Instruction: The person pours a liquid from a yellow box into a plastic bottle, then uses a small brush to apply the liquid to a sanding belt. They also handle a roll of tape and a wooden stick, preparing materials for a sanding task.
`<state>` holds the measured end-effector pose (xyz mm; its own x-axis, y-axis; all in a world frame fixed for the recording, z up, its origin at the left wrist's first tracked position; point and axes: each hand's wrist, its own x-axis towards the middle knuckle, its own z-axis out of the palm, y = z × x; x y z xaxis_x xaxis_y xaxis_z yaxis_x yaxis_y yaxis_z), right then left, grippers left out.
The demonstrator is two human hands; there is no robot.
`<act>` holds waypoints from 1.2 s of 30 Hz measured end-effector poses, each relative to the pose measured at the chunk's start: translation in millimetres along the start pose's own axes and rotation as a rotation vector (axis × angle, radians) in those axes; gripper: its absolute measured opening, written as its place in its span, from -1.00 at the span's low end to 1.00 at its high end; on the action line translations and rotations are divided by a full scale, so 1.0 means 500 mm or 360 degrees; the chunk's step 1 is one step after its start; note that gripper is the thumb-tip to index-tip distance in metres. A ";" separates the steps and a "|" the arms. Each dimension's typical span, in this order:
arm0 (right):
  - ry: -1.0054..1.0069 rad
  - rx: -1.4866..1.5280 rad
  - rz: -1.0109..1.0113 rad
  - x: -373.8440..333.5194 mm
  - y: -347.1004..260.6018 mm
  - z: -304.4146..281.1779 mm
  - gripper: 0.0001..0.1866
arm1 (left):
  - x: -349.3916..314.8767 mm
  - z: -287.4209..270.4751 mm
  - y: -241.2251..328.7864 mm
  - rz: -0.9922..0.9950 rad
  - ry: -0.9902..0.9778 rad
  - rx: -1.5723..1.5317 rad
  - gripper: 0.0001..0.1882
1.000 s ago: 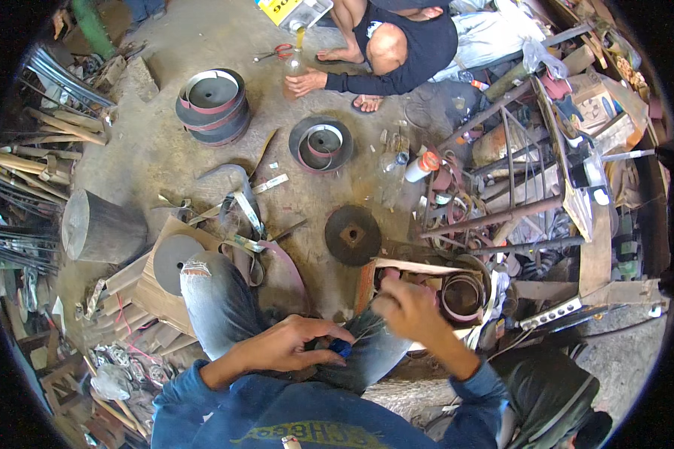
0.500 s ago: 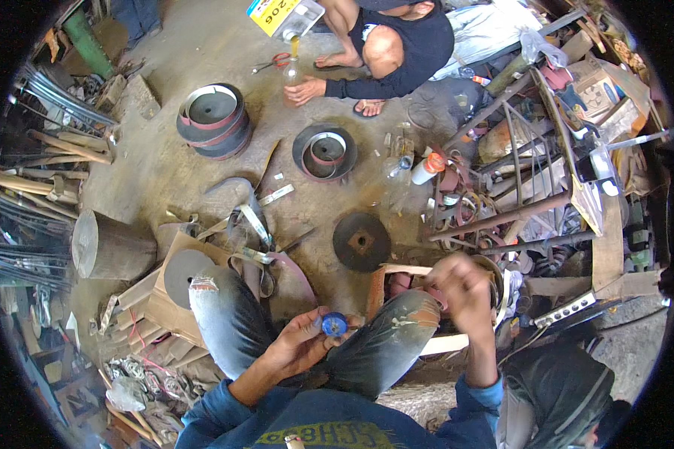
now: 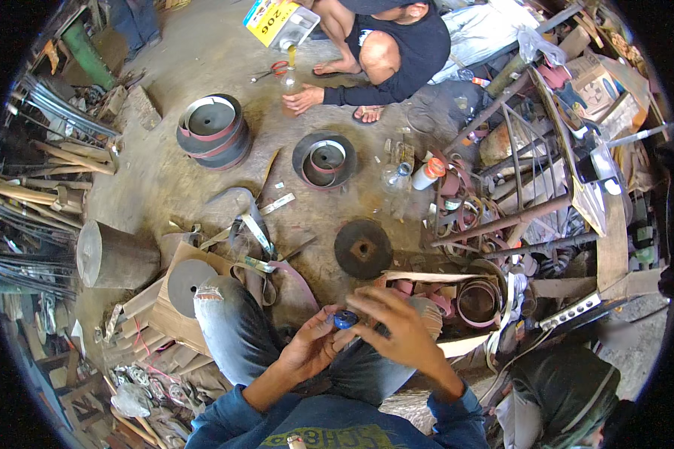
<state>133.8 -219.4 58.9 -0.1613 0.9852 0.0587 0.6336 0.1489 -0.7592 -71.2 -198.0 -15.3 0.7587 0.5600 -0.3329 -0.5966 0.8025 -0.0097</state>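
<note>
Returning from its raised position, the right hand [image 3: 397, 329] is closed, fingers pinching, onto the small round blue cap [image 3: 344, 319] held in the left hand [image 3: 311, 348].

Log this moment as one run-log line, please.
left hand: holds small blue cap | right hand: fingers on cap | setting: cluttered workshop floor

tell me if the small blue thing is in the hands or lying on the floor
In the hands: the small blue cap-like thing sits at the left hand's fingertips, with the right hand closing over it, above the knees.

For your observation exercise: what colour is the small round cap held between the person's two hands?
Blue: the small round cap shows best in the head view, between the left hand and right hand.
</note>
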 end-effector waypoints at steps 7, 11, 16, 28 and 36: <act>0.0162 0.0237 -0.0043 -0.025 -0.011 0.031 -0.65 | 0.005 -0.014 -0.029 -0.0005 0.0112 -0.0006 -0.74; 0.0225 0.0304 0.0186 -0.057 -0.011 0.071 -0.75 | -0.007 -0.014 -0.032 -0.0004 0.0223 0.0053 -0.75; 0.0215 0.0415 0.0429 -0.050 -0.020 0.040 -0.64 | -0.001 0.005 -0.039 -0.0048 0.0278 0.0331 -0.63; 0.2421 -0.0576 0.0138 -0.042 0.170 -0.542 -0.76 | -0.011 -0.038 -0.028 -0.0115 0.0132 0.0508 -0.50; 0.2276 -0.1260 0.0377 -0.027 0.210 -0.569 -0.71 | -0.016 -0.049 -0.018 -0.0034 0.0198 0.0470 -0.42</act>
<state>417.8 -192.6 163.0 0.4884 0.1996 0.8495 0.8177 -0.4447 -0.3656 -78.1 -214.7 -35.6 0.7216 0.5275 -0.4484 -0.4653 0.8491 0.2501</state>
